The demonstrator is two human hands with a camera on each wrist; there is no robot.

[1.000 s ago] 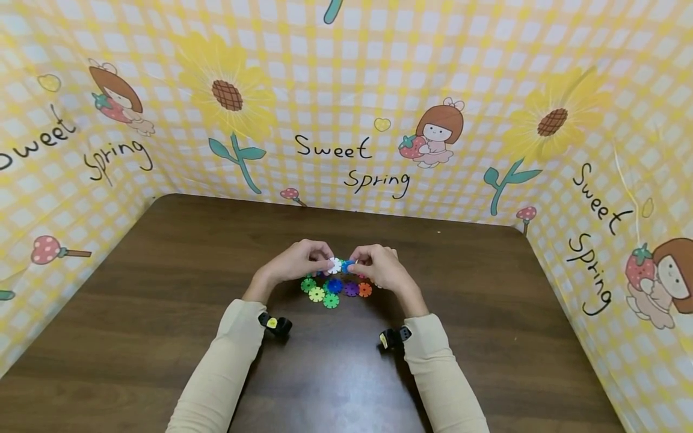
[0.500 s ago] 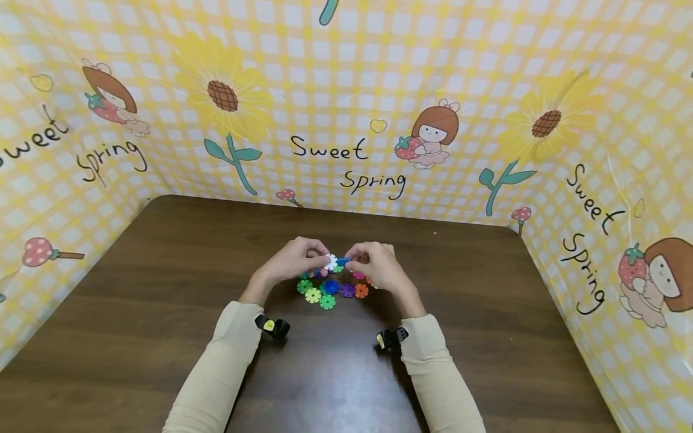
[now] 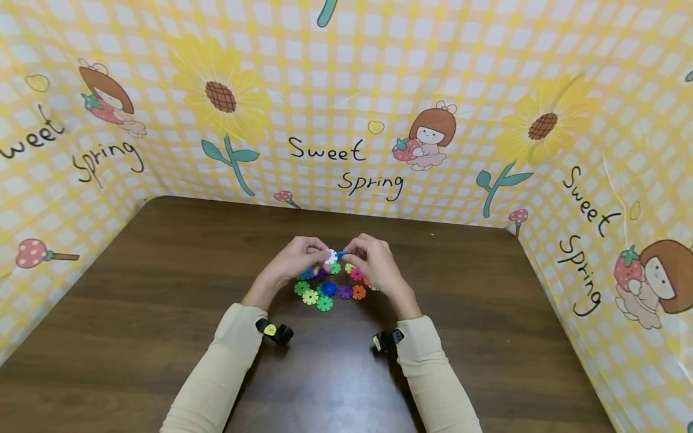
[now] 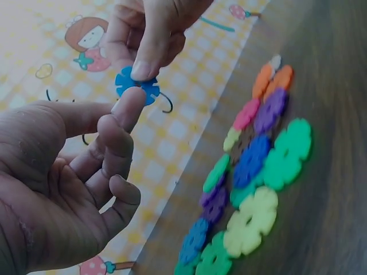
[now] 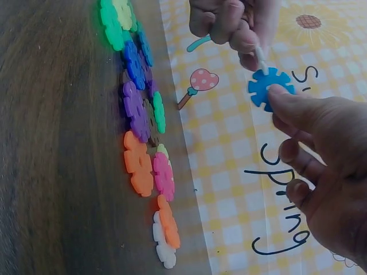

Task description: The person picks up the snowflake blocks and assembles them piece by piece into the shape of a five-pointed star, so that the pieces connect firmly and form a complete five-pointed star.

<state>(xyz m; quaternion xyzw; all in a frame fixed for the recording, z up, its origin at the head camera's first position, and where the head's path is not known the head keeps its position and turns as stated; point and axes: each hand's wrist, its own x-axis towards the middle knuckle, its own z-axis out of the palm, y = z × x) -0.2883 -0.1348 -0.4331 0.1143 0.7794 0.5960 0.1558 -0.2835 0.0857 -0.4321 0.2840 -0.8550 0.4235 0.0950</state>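
Above the table, my left hand (image 3: 289, 261) pinches a white snowflake disc (image 3: 331, 257) between thumb and fingertips. My right hand (image 3: 376, 261) pinches a blue snowflake disc (image 5: 261, 89), its thumb flat against the face. The two discs meet at their edges, roughly at right angles; how deep the notches sit cannot be seen. In the left wrist view the blue disc (image 4: 123, 80) faces the camera, while the left fingers cover the white one. Both hands hover over a group of loose notched discs, among them a yellow disc (image 3: 310, 297) and an orange disc (image 3: 359, 292).
More discs lie close together on the brown table (image 3: 216, 373), including a purple disc (image 5: 136, 112), a pink disc (image 5: 163, 175) and a white disc (image 5: 163, 240). A checked yellow cloth (image 3: 325, 90) walls the table's back and sides.
Both hands have risen slightly, the discs with them. The blue disc has turned from face-on to edge-on in the head view. The loose discs keep their arrangement.
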